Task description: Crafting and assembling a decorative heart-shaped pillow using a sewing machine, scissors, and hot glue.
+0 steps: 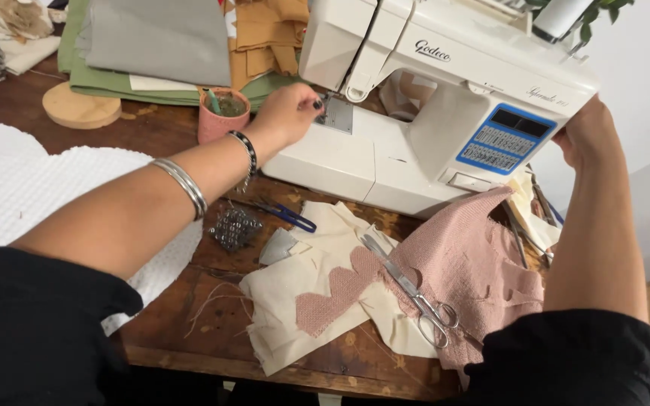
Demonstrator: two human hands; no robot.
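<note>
I see my left hand (289,113) pinching at the needle plate of the white plastic sewing machine (430,113) on the worn wooden table (189,301); my right hand (587,137) cups its far end. Steel scissors (411,289) lie on pink knit fabric (468,271) below a white wall (641,83).

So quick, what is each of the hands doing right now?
Left hand: fingertips at the needle plate of the sewing machine, holding nothing visible.
Right hand: on the machine's right end; grip cannot be told.

Home sewing room: sewing machine (445,98), fabrics (152,37)
</note>
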